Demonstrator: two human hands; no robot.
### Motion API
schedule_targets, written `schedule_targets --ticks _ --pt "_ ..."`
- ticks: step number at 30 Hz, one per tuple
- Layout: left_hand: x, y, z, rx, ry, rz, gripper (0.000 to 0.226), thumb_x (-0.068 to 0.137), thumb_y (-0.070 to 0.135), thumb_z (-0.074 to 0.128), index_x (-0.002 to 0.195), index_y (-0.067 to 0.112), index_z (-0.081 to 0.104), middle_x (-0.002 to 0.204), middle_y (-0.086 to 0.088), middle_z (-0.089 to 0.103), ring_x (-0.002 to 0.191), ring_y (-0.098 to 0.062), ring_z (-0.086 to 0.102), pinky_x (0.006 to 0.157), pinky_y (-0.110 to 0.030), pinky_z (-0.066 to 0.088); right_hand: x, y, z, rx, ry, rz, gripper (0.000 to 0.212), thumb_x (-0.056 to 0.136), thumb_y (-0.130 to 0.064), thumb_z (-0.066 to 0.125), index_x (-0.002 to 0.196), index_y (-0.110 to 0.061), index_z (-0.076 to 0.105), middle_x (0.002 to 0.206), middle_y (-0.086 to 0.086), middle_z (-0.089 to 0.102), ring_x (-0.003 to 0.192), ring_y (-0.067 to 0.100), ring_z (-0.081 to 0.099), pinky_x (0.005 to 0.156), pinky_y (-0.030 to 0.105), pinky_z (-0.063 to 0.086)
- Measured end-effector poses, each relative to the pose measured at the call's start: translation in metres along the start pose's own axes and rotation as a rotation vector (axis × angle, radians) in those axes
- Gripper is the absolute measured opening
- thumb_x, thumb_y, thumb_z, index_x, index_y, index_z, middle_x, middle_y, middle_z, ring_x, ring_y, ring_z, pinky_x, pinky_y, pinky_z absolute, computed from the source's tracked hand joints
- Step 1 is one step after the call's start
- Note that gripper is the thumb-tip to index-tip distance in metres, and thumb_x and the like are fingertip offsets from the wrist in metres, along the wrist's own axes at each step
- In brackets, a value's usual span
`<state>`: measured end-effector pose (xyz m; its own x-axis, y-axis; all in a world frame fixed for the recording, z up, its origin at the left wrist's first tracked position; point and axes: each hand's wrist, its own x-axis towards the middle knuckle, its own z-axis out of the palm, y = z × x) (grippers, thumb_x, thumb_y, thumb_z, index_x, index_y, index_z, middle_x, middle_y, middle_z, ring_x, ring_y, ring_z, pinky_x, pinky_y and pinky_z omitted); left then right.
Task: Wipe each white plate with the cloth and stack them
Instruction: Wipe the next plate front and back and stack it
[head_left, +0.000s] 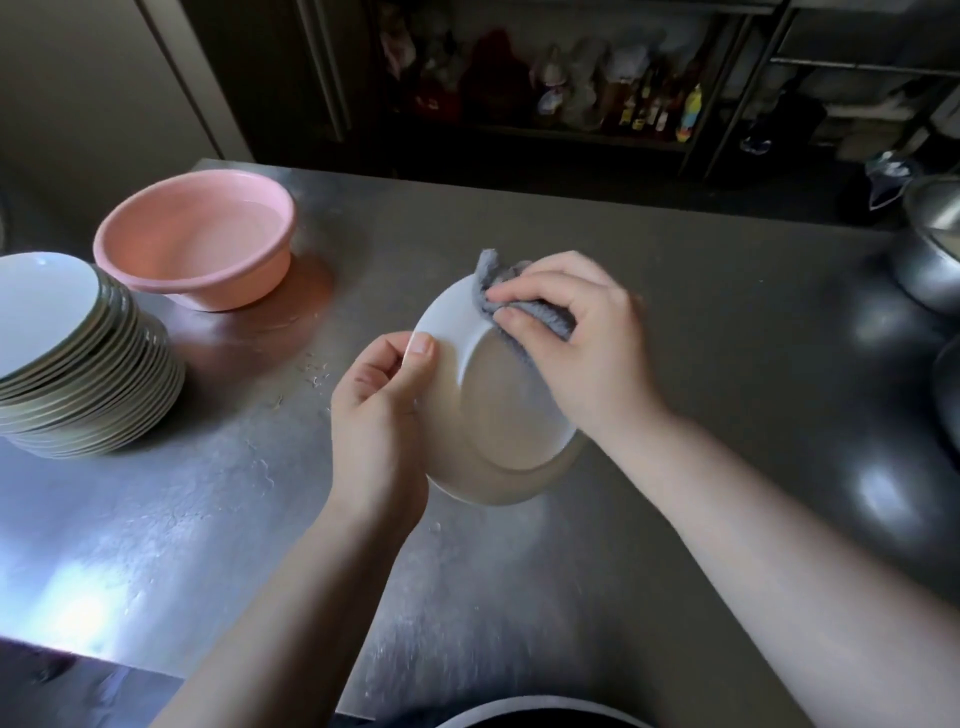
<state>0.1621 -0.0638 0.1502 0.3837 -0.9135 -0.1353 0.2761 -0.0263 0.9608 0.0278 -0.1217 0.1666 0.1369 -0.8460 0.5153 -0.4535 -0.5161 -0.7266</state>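
Head view, single frame. We see a white plate held tilted above the steel tabletop, roughly at centre, its underside and foot ring turned toward the camera.

Left hand: grips the plate's left rim, thumb laid on the near face, fingers curled behind the edge. The lower rim of the plate sits against the palm and wrist.

Right hand: fingers curled over a grey cloth, pressing it onto the plate's upper right rim. One end of the cloth pokes up past the rim at the top; the rest is bunched under the fingers.

Whether the plate's lowest edge touches the tabletop we cannot tell; it looks raised.

Left of the hands, well apart: a tall stack of white plates on the tabletop, its top plate tilted toward the camera. Just behind the stack, a pink basin with a little clear water in it.

Far right edge: metal bowls, partly cut off. Dim shelving with bottles beyond the tabletop, too blurred to read. Small specks and streaks on the steel between the stack and the left hand.
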Motion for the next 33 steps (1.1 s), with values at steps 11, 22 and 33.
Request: schedule_targets --ticks 11,22,33 --pt "0.01 0.0 -0.011 -0.271 0.078 -0.157 0.02 0.099 0.025 0.053 0.082 0.02 0.063 0.087 0.005 0.068 0.081 -0.01 0.063 0.081 -0.031 0.051 -0.011 0.033 -0.018 0.041 0.085 0.169 0.016 0.081 -0.003 0.07 0.09 -0.017 0.073 0.09 -0.007 0.064 0.089 0.004 0.061 0.081 0.023 0.048" --pt "0.006 -0.014 0.014 -0.644 0.095 -0.289 0.02 0.104 0.028 0.042 0.101 0.014 0.056 0.081 -0.009 0.073 0.068 -0.02 0.072 0.051 -0.026 0.055 -0.057 0.004 0.028 -0.102 -0.051 -0.183 0.013 0.078 0.001 0.073 0.086 -0.008 0.076 0.082 0.004 0.063 0.08 0.024 0.057 0.074 0.03 0.048" --pt "0.012 -0.01 0.0 -0.468 0.081 -0.179 0.019 0.101 0.025 0.05 0.099 0.012 0.063 0.087 0.002 0.071 0.073 -0.007 0.069 0.061 -0.018 0.055 -0.037 0.003 0.009 -0.068 0.034 -0.061 0.01 0.078 -0.006 0.074 0.086 -0.011 0.075 0.089 0.001 0.066 0.088 0.018 0.062 0.083 0.023 0.047"
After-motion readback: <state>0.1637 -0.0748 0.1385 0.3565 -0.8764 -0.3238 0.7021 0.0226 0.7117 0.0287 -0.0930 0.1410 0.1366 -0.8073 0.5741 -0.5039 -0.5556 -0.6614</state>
